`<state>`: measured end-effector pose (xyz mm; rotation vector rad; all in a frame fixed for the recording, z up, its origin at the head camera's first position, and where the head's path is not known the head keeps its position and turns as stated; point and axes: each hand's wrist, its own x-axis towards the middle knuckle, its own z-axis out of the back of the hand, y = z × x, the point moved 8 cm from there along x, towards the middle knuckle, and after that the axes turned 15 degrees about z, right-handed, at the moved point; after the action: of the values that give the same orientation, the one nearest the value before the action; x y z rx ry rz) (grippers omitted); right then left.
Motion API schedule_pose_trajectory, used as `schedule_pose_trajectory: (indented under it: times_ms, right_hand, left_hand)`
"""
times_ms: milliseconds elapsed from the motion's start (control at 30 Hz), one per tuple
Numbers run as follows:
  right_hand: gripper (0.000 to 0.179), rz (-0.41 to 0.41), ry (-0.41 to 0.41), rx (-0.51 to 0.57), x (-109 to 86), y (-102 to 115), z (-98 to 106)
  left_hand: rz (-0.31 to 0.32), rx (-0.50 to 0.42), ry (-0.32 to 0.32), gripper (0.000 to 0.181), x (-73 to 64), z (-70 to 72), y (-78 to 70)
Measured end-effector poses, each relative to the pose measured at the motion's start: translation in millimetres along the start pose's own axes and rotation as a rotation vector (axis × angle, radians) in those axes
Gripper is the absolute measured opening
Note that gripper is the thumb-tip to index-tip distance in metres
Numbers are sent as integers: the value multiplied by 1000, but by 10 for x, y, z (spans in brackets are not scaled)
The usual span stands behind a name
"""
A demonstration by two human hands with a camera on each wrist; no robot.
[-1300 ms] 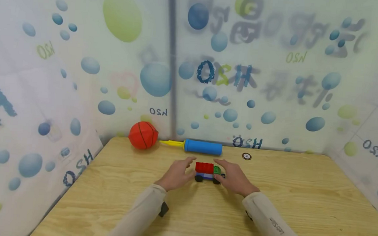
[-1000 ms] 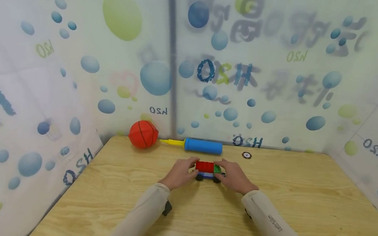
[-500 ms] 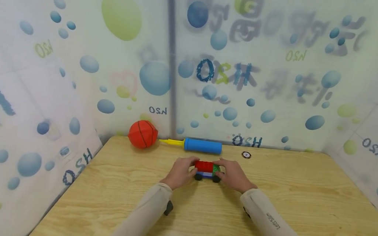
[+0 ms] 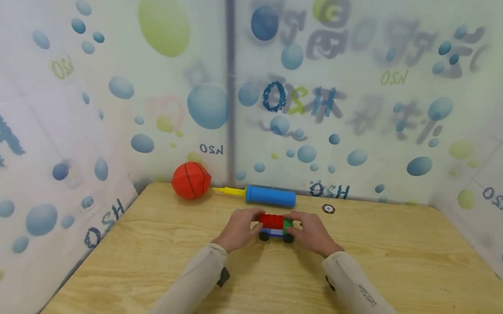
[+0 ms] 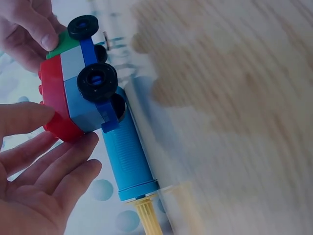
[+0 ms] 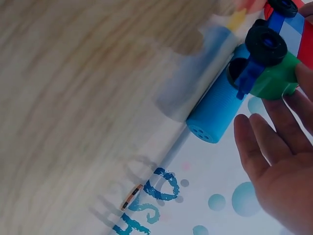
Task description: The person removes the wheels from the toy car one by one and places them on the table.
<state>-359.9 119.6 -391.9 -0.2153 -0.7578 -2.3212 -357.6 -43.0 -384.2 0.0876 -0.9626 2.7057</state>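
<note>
Toy truck (image 4: 275, 232): ends partly hidden.
Left hand (image 4: 238, 229): pinches red end (image 4: 270, 221), 9 o'clock.
Right hand (image 4: 314, 234): pinches green end (image 4: 288, 224), 3 o'clock.

On my feed I have the toy truck (image 4: 272, 222) between the left fingers (image 5: 80, 178) and right fingers (image 6: 247, 147), before the pump (image 4: 270, 196). Left of the pump lies the ball (image 4: 191, 181); right of it, the disc (image 4: 328, 209) (all near the counter's (image 4: 402, 267) back edge, before the wall (image 4: 366, 158)).
</note>
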Motion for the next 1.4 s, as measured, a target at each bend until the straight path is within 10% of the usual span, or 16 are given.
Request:
schedule_pose_trajectory:
  times_ms: [767, 1400]
  right_hand:
    - [39, 44, 40, 343, -12, 141, 81]
    - [43, -80, 39, 450, -13, 58, 147]
  left_hand:
    - [-19, -93, 118, 39, -65, 50, -114]
    - [-81, -143, 190, 38, -77, 75, -219]
